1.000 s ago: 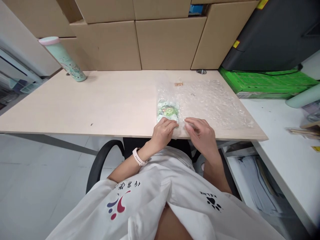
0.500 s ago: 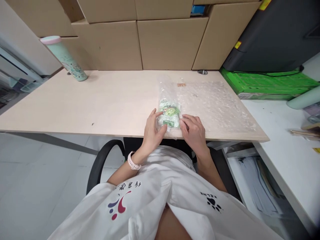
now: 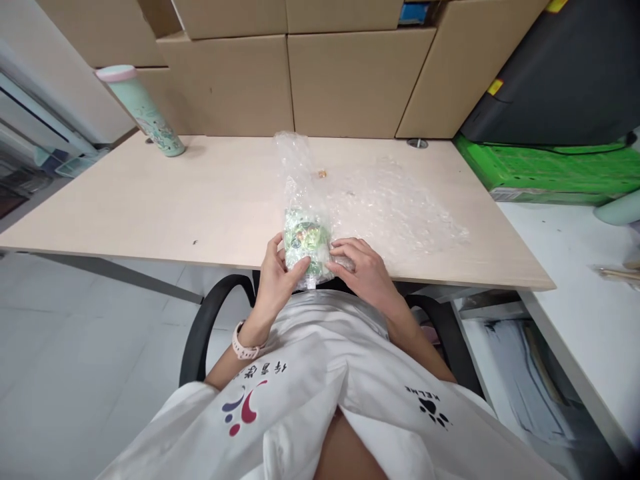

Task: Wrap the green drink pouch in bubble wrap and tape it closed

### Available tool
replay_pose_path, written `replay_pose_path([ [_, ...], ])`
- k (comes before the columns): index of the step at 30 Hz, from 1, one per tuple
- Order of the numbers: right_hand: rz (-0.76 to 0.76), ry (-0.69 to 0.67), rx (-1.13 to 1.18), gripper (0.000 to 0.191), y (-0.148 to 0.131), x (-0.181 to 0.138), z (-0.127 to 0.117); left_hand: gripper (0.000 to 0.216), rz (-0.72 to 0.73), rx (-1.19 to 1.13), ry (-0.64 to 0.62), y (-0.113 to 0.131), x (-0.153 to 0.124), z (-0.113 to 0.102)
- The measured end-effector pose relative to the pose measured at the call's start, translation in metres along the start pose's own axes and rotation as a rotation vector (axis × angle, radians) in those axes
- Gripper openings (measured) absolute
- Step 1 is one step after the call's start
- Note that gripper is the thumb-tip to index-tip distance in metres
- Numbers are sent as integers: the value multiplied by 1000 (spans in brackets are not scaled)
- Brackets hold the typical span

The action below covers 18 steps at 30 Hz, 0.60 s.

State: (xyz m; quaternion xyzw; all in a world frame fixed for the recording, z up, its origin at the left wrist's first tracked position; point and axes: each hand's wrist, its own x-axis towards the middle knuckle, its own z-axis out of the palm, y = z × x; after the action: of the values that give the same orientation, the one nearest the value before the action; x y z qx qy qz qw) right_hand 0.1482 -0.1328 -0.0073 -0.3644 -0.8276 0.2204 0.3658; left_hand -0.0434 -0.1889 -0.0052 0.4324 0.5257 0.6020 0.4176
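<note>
A small green packet (image 3: pixel 306 241) wrapped in clear bubble wrap is raised off the front edge of the wooden desk (image 3: pixel 150 200). My left hand (image 3: pixel 276 280) grips its left side, thumb across the front. My right hand (image 3: pixel 364 272) holds the right side, fingers curled on the wrap. The bubble wrap sheet (image 3: pixel 395 207) trails from the packet over the desk to the right, and one flap (image 3: pixel 293 157) stands upright above the packet.
A mint green bottle with a pink lid (image 3: pixel 143 110) stands at the desk's back left. Cardboard boxes (image 3: pixel 350 80) line the back. A green crate (image 3: pixel 550 173) and a dark case (image 3: pixel 565 73) sit at the right. A small brown scrap (image 3: pixel 321 175) lies mid-desk.
The packet has come up from the desk and toward me, held in both hands, with the wrap's flap lifted upright. The sheet was dragged left along the desk.
</note>
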Motion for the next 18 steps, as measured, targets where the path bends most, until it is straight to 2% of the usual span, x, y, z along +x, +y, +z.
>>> replay_pose_path([
  [3, 118, -9, 54, 15, -3, 11, -2, 99, -20, 36, 12, -3, 1, -1],
  [6, 248, 31, 60, 24, -5, 27, 1, 102, -16, 38, 9, -2, 3, 0],
  [9, 246, 76, 110, 29, -3, 41, 9, 102, -13, 26, 14, -1, 4, 0],
  [12, 190, 123, 160, 25, 0, 46, 14, 102, -11, 10, 18, -3, 4, 0],
  [14, 161, 129, 89, 23, 0, 43, 16, 101, -18, -15, 10, -4, 4, 0],
  [18, 136, 98, -262, 26, -4, 33, 18, 101, -33, -85, 2, 0, 0, 1],
])
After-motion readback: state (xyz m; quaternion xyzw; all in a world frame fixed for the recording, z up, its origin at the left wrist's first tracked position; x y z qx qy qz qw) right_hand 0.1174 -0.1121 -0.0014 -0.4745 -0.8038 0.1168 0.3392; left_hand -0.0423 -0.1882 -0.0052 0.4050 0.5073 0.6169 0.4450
